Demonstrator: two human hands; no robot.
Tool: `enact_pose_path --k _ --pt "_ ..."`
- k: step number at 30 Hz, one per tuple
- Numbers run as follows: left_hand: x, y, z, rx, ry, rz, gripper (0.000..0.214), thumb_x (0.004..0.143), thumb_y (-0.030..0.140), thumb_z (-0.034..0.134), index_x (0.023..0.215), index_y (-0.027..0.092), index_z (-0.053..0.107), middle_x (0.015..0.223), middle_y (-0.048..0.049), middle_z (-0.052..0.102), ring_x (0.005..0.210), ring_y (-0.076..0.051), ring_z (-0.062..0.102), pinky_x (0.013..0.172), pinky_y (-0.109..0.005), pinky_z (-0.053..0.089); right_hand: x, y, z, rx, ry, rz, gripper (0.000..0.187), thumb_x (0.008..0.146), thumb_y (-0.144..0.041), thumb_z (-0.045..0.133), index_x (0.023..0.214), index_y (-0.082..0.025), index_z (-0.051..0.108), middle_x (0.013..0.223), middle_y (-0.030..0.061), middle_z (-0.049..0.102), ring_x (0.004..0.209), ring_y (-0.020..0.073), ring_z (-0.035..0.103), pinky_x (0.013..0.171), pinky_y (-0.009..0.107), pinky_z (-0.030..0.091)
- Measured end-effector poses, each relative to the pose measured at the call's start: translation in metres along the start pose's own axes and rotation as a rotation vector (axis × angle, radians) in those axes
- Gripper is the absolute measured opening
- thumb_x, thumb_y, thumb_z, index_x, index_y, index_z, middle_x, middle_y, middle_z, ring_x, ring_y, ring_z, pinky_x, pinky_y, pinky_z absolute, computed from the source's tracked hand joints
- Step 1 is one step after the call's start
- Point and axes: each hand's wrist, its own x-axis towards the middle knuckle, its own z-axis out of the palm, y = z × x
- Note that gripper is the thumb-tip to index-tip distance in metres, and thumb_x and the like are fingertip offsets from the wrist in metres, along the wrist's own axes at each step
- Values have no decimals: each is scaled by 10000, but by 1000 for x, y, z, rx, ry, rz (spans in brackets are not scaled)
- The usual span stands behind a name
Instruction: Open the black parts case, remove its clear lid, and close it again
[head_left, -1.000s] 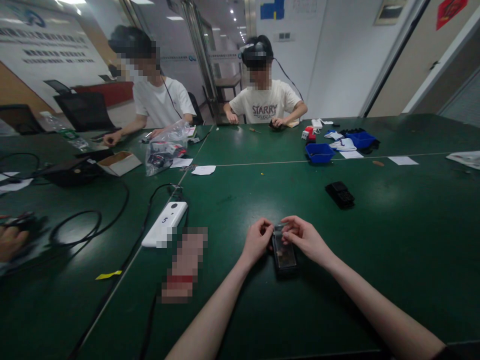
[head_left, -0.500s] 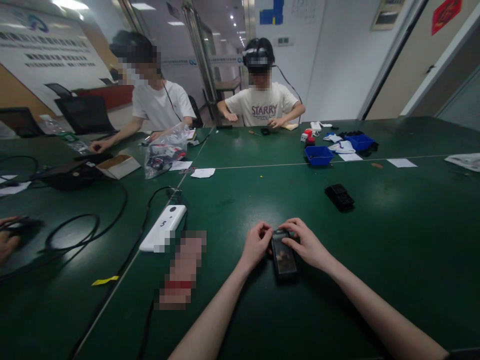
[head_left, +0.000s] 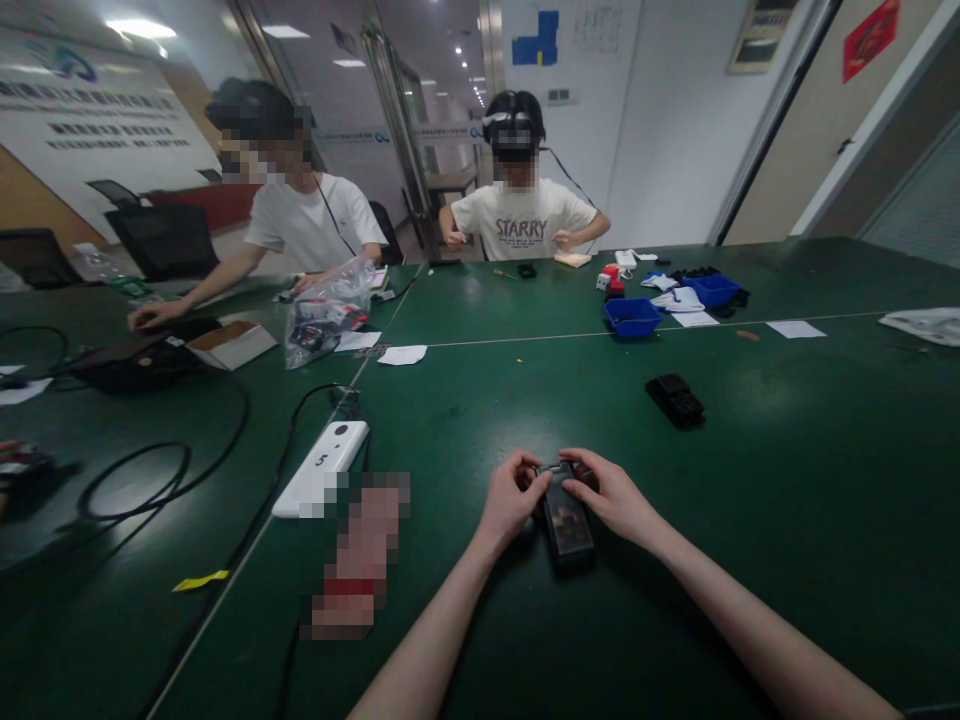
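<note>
Head view, the only one: dark case [head_left: 568,525] flat on the tabletop [head_left: 787,480] at the near centre, long sides pointing away from the body, near end free of both hands; left hand [head_left: 513,500] curled round the left of the far end, thumb now laid across the edge of the top face, in place of fingertips bunched at the corner half a second ago; right hand [head_left: 616,498] closed on the right of the same end, thumb on the face, forefinger bent to the far edge, against a looser, raised pose one second ago; hence, by judgement, a shift from fingering to a matched two-handed grip, with the case better steadied for work at that end; contact of the hidden fingers impossible to tell; brownish patches visible in the glossy top face; black device [head_left: 676,402] farther off to the right, apart from both hands; white slab [head_left: 322,465] marked 5, well to the left; across the tabletop, co-worker's hand [head_left: 566,240] now clear of a small black item [head_left: 527,270].
</note>
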Motion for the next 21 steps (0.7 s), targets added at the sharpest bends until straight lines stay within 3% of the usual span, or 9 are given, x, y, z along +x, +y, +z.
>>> enact_pose_path --k 8,14,21 --pt "1 -2 1 16 16 -9 230 722 356 600 791 149 529 544 50 487 471 -88 476 463 -195 378 2 7 -2 126 -17 149 392 843 -321 449 1190 -157 529 1124 114 623 959 195 604 783 319 484" --pt "1 -1 1 19 11 -2 230 724 358 600 787 148 531 555 45 493 480 -89 479 468 -198 382 2 7 -8 108 -114 156 352 860 -305 410 1107 -151 608 946 85 671 720 163 619 675 302 498" --pt "0 0 1 3 9 -14 236 719 363 604 789 148 537 561 44 494 484 -88 481 465 -195 388 -7 6 -6 136 -118 159 361 880 -316 367 1102 -170 611 872 63 646 711 154 597 627 280 500"
